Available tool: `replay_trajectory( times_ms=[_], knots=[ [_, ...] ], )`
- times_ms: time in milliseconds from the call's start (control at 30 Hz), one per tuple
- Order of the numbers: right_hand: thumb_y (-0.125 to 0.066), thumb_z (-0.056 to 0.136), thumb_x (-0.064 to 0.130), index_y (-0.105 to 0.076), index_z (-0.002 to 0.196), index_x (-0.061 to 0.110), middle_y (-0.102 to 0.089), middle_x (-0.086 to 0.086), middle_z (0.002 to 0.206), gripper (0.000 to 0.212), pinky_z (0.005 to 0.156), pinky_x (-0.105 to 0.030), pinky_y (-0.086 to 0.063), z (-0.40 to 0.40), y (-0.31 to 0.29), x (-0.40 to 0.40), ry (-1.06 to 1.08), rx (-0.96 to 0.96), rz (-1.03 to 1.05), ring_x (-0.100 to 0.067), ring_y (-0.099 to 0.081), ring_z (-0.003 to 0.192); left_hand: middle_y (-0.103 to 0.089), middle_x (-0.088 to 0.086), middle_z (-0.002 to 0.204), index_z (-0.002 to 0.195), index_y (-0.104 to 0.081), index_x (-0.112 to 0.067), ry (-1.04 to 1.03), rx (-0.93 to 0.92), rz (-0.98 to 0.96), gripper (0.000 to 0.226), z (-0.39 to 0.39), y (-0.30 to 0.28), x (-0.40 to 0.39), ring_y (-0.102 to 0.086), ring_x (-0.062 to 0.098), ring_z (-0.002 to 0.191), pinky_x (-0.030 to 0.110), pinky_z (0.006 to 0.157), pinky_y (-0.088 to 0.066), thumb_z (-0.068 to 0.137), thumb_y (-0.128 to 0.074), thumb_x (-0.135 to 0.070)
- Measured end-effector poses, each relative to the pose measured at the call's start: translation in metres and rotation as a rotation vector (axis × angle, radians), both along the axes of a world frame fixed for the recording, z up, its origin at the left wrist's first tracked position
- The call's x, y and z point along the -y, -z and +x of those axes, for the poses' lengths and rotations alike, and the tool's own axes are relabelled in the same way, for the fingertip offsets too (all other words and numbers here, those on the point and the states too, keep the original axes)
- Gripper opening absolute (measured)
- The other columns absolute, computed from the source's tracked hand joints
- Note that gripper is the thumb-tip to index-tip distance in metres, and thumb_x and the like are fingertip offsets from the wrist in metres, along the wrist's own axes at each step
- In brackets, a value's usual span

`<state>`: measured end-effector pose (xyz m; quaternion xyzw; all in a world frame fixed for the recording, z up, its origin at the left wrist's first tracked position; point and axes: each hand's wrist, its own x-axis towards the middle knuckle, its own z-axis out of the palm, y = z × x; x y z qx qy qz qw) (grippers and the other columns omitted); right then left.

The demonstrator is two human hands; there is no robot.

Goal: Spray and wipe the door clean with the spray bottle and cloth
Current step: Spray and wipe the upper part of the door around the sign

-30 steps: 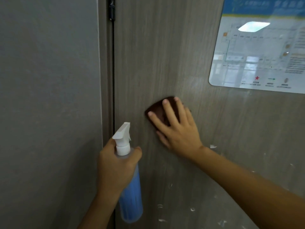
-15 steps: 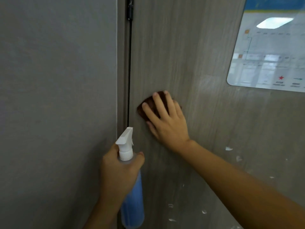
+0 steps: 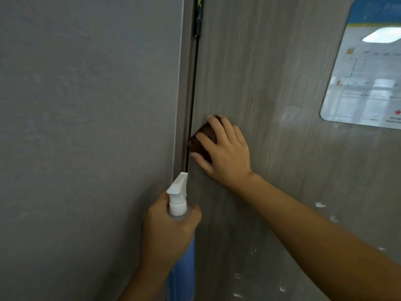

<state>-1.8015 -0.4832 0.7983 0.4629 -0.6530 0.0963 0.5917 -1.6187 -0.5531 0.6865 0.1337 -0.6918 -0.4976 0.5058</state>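
Observation:
The grey wood-grain door (image 3: 271, 72) fills the right of the view. My right hand (image 3: 225, 153) presses a dark brown cloth (image 3: 204, 137) flat against the door with straight fingers, right at the hinge-side edge. My left hand (image 3: 169, 233) grips the neck of a blue spray bottle (image 3: 182, 274) with a white trigger head (image 3: 179, 192), held upright below the cloth and close to the door edge. The bottle's lower part runs out of the frame.
A grey wall (image 3: 86, 127) takes up the left. A dark gap with a hinge (image 3: 198, 22) separates the frame from the door. A glossy sign (image 3: 364, 72) is fixed at the upper right. Several white flecks (image 3: 320, 205) dot the lower door.
My right hand slid the cloth leftward across the door to the hinge-side edge. The view panned left. My left hand keeps holding the bottle in the same pose.

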Motion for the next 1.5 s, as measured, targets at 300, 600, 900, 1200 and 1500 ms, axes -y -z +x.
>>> replay_trajectory(
  times_ms=[300,600,900,1200,1500],
  knots=[
    [-0.061,0.100,0.042,-0.073,0.116,0.017,-0.059,-0.020,0.142,0.033,0.102,-0.049,-0.045,-0.010,0.045,-0.018,-0.017,-0.170,0.271,-0.043,-0.054,0.132,-0.067,-0.009,0.066,0.080,-0.063,-0.041,-0.022,-0.009,0.000,0.023,-0.003,0.001,-0.005,-0.065,0.010,0.057,0.029,0.053,-0.053,0.064,-0.078,-0.033],
    [-0.062,0.100,0.045,-0.071,0.116,0.015,-0.058,-0.021,0.134,0.035,0.089,-0.048,-0.046,-0.025,-0.040,-0.064,0.037,-0.116,-0.218,-0.042,-0.054,0.120,-0.062,-0.004,0.058,0.069,-0.060,-0.023,0.081,-0.016,0.055,0.018,-0.024,0.006,-0.021,-0.059,0.006,0.050,0.020,0.049,-0.048,0.065,-0.077,-0.026],
    [-0.066,0.099,0.040,-0.074,0.117,0.017,-0.065,-0.020,0.134,0.030,0.086,-0.047,-0.052,-0.021,0.036,-0.094,0.034,-0.202,0.210,-0.043,-0.062,0.119,-0.067,-0.005,0.068,0.077,-0.062,-0.025,0.165,0.026,-0.005,0.020,-0.049,0.007,-0.050,-0.066,0.012,0.060,0.026,0.054,-0.054,0.072,-0.082,-0.024],
    [-0.069,0.098,0.040,-0.076,0.115,0.014,-0.063,-0.023,0.132,0.032,0.089,-0.048,-0.050,-0.031,-0.011,-0.184,0.117,-0.067,-0.176,-0.044,-0.060,0.118,-0.068,0.000,0.068,0.072,-0.061,-0.019,0.217,-0.002,0.043,0.020,-0.073,0.007,-0.093,-0.067,0.014,0.059,0.020,0.053,-0.054,0.068,-0.077,-0.029],
    [-0.075,0.096,0.030,-0.075,0.120,0.008,-0.056,-0.030,0.134,0.032,0.107,-0.053,-0.043,-0.047,0.059,-0.303,0.248,0.077,-0.611,-0.046,-0.054,0.124,-0.064,0.000,0.062,0.074,-0.060,-0.023,0.385,-0.022,0.056,0.026,-0.095,0.020,-0.165,-0.063,0.013,0.052,0.024,0.049,-0.052,0.065,-0.076,-0.042]
  ],
)
